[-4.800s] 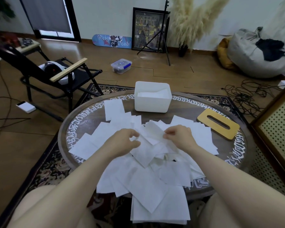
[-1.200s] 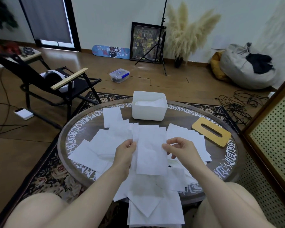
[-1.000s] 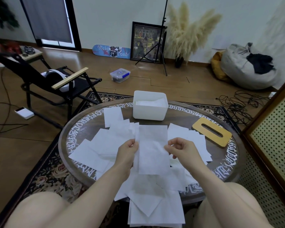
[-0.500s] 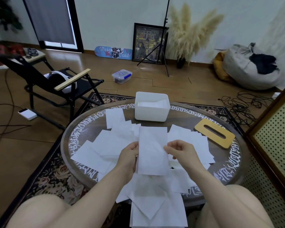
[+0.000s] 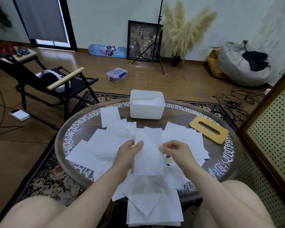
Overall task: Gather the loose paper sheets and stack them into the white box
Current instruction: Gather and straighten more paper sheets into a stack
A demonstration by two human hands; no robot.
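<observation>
A white paper sheet (image 5: 149,152) is held up flat above the round table (image 5: 224,158). My left hand (image 5: 127,155) pinches its left edge and my right hand (image 5: 174,151) pinches its right edge. Beneath it, several loose white sheets (image 5: 97,150) lie scattered over the table, and more sheets (image 5: 155,209) hang over the near edge. The white box (image 5: 146,108) stands at the table's far side with sheets stacked inside it.
A wooden lid with a slot (image 5: 208,131) lies on the table's right. A black folding chair (image 5: 44,83) stands to the left, a perforated cabinet (image 5: 273,137) to the right. Cables (image 5: 234,101), a plastic container (image 5: 116,74) and a tripod (image 5: 155,46) are on the floor beyond.
Both hands lifted one sheet out of the pile and now hold it flat by its two side edges. Over the last second the sheet has barely moved.
</observation>
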